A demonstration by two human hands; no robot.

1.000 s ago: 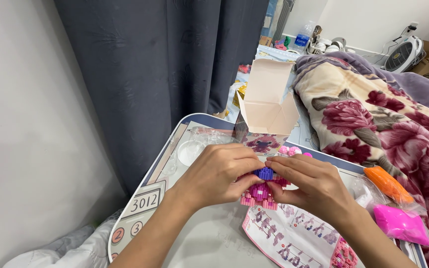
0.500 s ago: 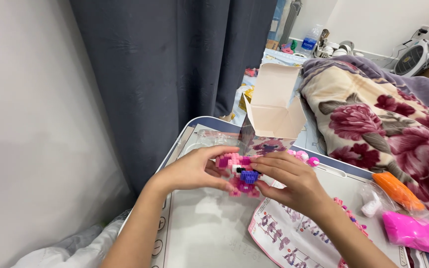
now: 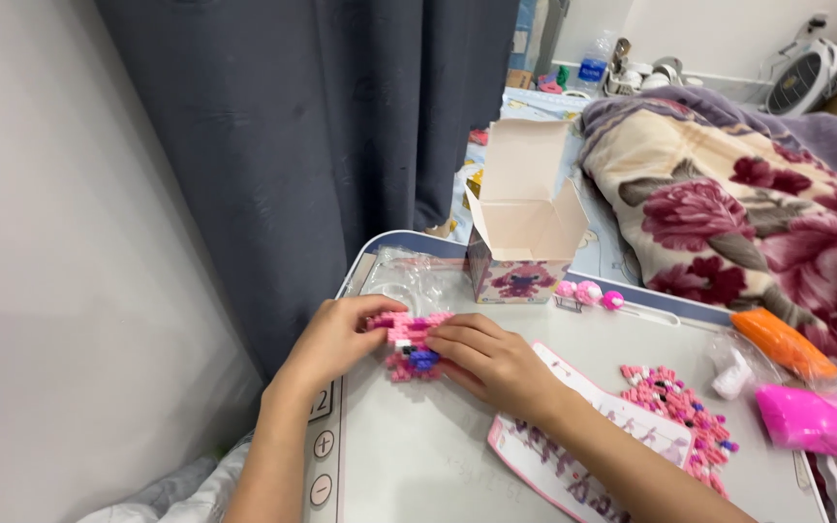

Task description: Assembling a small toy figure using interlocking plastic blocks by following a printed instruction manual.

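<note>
Your surface – small white tray table, blue rim, printed buttons at left edge. On it: open cardboard box at far edge, clear plastic bag beside it, pink round pieces just right of box. Instruction sheet near middle – loose pink bricks heaped right of it. Orange bag and pink bag at right edge. Pink brick model rests on table under your hands.
</note>
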